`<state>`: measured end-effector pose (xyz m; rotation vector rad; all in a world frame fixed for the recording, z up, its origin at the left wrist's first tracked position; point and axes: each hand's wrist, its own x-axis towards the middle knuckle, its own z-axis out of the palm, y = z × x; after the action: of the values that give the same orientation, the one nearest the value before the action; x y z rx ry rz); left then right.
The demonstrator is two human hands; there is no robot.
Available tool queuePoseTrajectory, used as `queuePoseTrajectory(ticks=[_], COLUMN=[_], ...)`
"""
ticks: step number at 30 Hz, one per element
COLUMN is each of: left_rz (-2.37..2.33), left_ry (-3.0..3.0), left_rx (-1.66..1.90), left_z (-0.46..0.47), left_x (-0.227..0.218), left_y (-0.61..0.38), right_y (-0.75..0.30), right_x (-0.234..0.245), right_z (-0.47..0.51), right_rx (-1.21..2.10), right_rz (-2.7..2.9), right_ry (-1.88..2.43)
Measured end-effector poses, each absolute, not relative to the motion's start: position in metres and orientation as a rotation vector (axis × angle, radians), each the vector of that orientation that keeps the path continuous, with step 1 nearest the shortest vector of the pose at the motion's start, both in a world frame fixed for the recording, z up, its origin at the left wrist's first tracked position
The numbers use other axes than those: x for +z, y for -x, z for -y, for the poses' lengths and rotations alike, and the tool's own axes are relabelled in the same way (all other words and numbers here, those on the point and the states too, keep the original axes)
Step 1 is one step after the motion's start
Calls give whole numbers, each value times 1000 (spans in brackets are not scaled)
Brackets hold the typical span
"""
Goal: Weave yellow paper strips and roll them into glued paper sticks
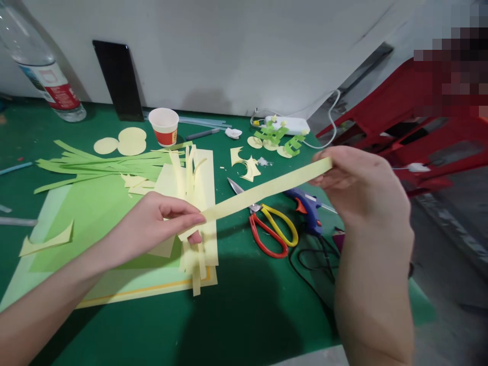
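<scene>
A pale yellow paper strip (263, 190) is stretched between my two hands above the table. My left hand (163, 218) pinches its lower left end between thumb and fingers. The upper right end is gripped by my right hand (354, 183), whose fingers are partly hidden behind the palm. Beneath my left hand lie more pale yellow strips (189, 178) on stacked paper sheets (208, 203). Scissors (269, 229) with red and yellow handles rest below the strip, blades apart. Near my right hand is a blue glue gun (310, 211).
Green paper strips (102, 165), pale paper discs (131, 141) and a paper cup (163, 124) sit left of centre. A bottle (53, 76) and a phone (118, 81) stand by the wall. Paper plants (272, 134) lie near a power strip (293, 125). Red chairs (381, 112) stand right.
</scene>
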<state>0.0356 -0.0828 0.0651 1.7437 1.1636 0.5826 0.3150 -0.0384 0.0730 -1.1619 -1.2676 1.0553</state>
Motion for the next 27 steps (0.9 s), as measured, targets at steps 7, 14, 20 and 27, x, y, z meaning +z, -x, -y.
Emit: queuePoseTrajectory(ticks=[7,14,20,27], left_rz=[-1040,-1093,-1135,-1053], left_ry=[-1459,-1587,-1620,-1757], left_rx=[634,519,502,338], left_z=[92,100,92,92], left_x=[59,59,62,59], left_y=[-47,-54,-43,-50], right_y=[-255,-238,-283,-269], right_x=[53,41,61,59], right_z=[68,83,48,64], right_rx=[1621,1504,1235,1311], right_rz=[1483,1343,1129,1370], right_ry=[963,1058,1177,1187])
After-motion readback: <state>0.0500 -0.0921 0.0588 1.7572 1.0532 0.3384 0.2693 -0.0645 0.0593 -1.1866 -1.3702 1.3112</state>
